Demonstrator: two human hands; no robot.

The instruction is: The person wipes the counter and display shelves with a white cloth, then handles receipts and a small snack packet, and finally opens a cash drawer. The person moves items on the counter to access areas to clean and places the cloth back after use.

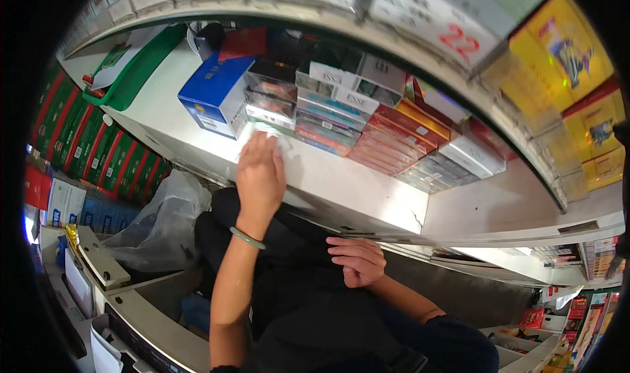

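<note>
My left hand [260, 168], with a pale green bangle on its wrist, presses a white cloth or tissue [266, 128] onto the white shelf [320, 173]. Part of the cloth is hidden under the fingers. Just beyond it stand a blue and white carton [216, 94] and stacked cigarette packs [270, 92]. Held in front of my body, apart from the shelf edge, my right hand [361, 261] has loosely bent fingers and nothing in it.
More cigarette cartons [389, 136] line the shelf to the right. Overhead curves a glass-edged display rack [423, 33]. A green tray [142, 77] sits at the shelf's left end. Green and red boxes [93, 136] and a clear plastic bag [162, 225] are on my left.
</note>
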